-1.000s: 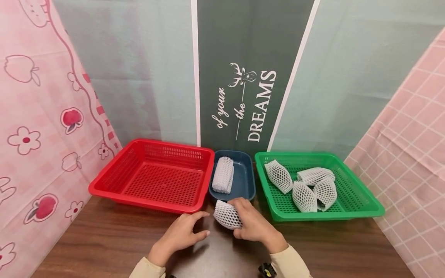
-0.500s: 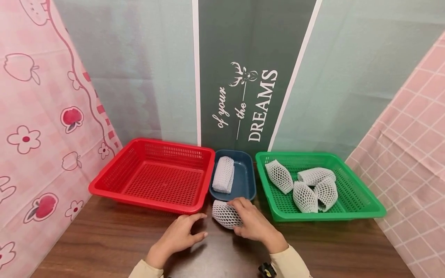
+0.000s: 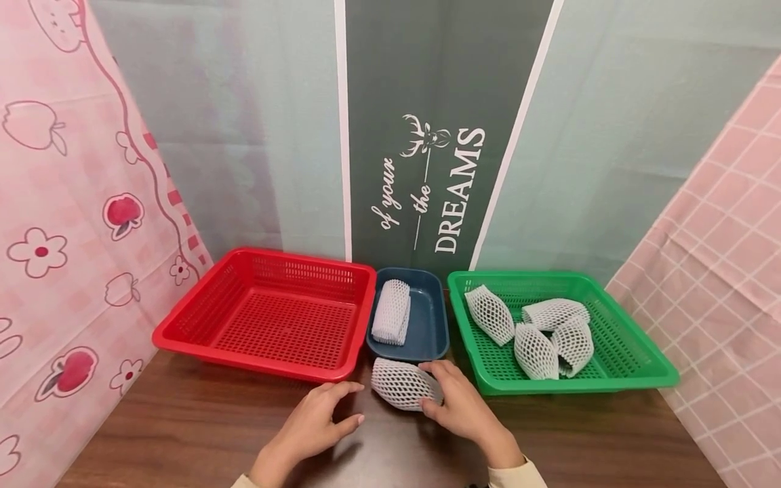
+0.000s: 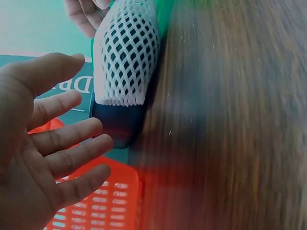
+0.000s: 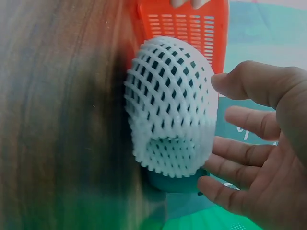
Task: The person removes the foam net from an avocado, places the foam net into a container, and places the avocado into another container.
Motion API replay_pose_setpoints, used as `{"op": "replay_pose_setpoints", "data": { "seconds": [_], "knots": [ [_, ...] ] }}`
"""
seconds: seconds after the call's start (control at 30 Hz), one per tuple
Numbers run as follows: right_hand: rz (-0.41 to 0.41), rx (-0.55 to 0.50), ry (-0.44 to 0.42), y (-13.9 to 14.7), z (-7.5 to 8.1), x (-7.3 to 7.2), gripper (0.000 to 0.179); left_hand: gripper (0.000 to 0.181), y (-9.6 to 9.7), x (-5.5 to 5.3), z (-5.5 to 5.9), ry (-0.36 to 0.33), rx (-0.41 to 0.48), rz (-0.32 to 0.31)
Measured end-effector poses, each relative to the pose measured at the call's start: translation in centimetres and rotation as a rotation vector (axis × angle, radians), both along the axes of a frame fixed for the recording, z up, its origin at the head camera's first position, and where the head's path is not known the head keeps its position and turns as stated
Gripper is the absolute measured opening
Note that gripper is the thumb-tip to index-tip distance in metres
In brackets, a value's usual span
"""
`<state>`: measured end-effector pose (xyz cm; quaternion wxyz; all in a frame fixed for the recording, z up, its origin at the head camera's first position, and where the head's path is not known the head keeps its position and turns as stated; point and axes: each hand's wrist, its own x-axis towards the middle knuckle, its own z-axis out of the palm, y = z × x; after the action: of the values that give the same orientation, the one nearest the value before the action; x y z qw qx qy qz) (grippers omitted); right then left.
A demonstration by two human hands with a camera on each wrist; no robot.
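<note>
A white foam fruit net (image 3: pixel 404 384) lies on its side on the table, bulging in the middle, in front of the blue basin (image 3: pixel 442 325). My right hand (image 3: pixel 460 407) is at its right end with fingers spread; in the right wrist view the thumb and fingertips sit right at the edge of the net (image 5: pixel 172 96), whose open end shows a hollow inside. To the left, my left hand (image 3: pixel 314 420) is held apart from the net, thumb and fingers spread and nothing in it. A flattened white foam net (image 3: pixel 392 312) lies in the blue basin.
A red plastic basket (image 3: pixel 268 362) stands at the left, close beside the basin. At the right is a green basket (image 3: pixel 573 385) holding several foam nets (image 3: pixel 535 351). Printed cloths (image 3: pixel 293 135) hang behind and on both sides of the wooden table (image 3: pixel 183 420).
My right hand has loosened from the net and drawn slightly right, so more of the net's right end shows. The left hand has barely moved.
</note>
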<state>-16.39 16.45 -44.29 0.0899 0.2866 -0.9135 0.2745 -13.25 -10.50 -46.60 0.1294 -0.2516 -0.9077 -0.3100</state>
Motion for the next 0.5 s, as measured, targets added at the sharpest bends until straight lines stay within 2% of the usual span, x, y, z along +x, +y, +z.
{"op": "replay_pose_setpoints", "data": {
  "seconds": [0.13, 0.23, 0.5],
  "knots": [
    [-0.048, -0.005, -0.047, 0.1, -0.5, 0.3, 0.051, 0.038, 0.5, -0.5, -0.3, -0.059, 0.032, -0.018],
    [-0.071, -0.013, -0.071, 0.3, -0.9, 0.3, 0.055, 0.039, 0.9, -0.9, -0.7, -0.078, 0.074, -0.031],
    [-0.046, -0.033, -0.114, 1.2, -1.8, -0.4, 0.048, 0.029, 1.8, -2.0, -1.6, -0.094, 0.128, -0.019]
  ]
}}
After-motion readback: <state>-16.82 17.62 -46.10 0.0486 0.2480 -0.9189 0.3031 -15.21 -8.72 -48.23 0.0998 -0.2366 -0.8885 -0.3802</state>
